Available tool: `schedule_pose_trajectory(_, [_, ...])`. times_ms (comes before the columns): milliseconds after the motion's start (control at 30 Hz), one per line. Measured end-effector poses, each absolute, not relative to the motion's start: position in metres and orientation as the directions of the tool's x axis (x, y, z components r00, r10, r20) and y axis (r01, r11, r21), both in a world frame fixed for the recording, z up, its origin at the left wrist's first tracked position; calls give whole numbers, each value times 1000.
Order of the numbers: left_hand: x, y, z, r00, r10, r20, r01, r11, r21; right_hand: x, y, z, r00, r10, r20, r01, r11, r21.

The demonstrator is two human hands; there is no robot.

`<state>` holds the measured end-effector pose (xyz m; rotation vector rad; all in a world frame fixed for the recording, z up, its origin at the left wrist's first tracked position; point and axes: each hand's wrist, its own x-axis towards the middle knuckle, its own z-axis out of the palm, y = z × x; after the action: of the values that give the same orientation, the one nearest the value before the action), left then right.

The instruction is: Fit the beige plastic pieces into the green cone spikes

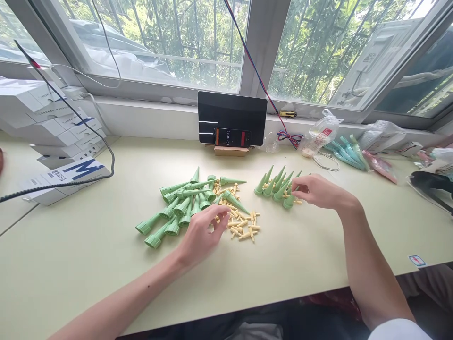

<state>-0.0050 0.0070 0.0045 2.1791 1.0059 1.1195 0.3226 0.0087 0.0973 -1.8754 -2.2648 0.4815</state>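
A pile of green hollow plastic spikes [182,205] lies left of centre, most with their wide ribbed ends toward me. Small yellow plastic connectors [244,226] are scattered against the pile's right side. My left hand [205,231] hovers at the edge of these connectors, thumb and finger curled nearly together; anything between the tips is too small to make out. To the right, several green spikes [268,188] stand point up in a close group. My right hand [311,190] pinches the upper part of a green spike [288,203] at the group's near right edge, partly covering it.
A black tablet [231,111] and a phone [232,138] with a running timer lean at the back. White boxes [67,127] are stacked at left, with a black cable [88,125] across them. Plastic bags [320,134] and a coiled cord [326,163] lie back right.
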Motion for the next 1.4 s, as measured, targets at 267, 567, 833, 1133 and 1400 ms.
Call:
schedule_pose_trajectory(267, [-5,7,5,404,777,483,377,-622,686,327,11,93,-148,987,-67,954,125,-272])
schedule_pose_trajectory(567, [-4,6,6,402,769,497,391,-635,666,331,9,94,-81,996,-38,974,71,-213])
schedule_pose_trajectory(833, [-5,8,3,428,778,460,369,-615,697,290,5,96,-44,947,318,991,81,-105])
schedule_pose_trajectory(1133, [-4,8,6,443,786,430,339,-591,732,211,19,17,-389,865,316,849,470,-242])
schedule_pose_trajectory(1400, [-2,10,4,410,780,472,370,-615,696,213,23,-1,-310,914,260,833,393,-388])
